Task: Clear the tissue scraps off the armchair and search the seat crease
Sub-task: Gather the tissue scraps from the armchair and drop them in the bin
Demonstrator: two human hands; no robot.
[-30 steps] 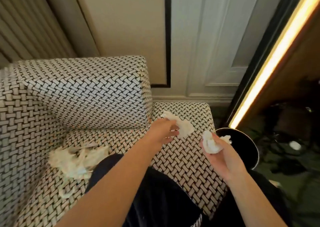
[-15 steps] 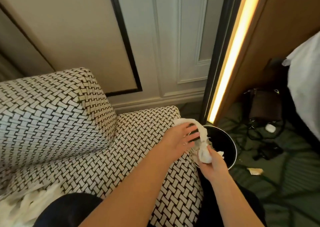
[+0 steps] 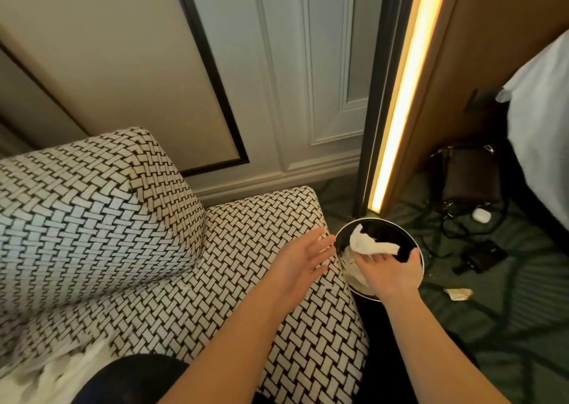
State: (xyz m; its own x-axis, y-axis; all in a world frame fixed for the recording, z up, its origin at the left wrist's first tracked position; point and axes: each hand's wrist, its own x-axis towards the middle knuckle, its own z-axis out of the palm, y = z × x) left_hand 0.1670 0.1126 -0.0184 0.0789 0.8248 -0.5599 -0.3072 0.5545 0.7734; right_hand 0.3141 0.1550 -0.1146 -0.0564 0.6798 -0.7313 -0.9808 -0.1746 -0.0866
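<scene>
The armchair (image 3: 252, 228) has black-and-white woven fabric. My left hand (image 3: 303, 260) hovers open, palm down, over the seat's right edge and holds nothing. My right hand (image 3: 386, 272) is spread open above the round black bin (image 3: 416, 246) beside the chair. A white tissue scrap (image 3: 368, 245) sits just past its fingertips, inside the bin's mouth. More crumpled tissue (image 3: 354, 272) lies lower in the bin. A pile of white tissue scraps (image 3: 46, 379) remains on the seat at the bottom left, blurred. The seat crease (image 3: 201, 251) runs under the backrest.
My dark-clothed knee (image 3: 129, 379) rests on the seat front. On the green carpet lie a brown bag (image 3: 471, 175), black cables, a white case (image 3: 482, 215), a black device (image 3: 480, 257) and a paper scrap (image 3: 458, 293). A lit strip (image 3: 400, 95) and a white-sheeted bed (image 3: 542, 126) stand right.
Both hands carried tissue from the seat to the bin. My left hand has let go and drawn back over the seat edge. My right hand has spread open, with the tissue leaving it.
</scene>
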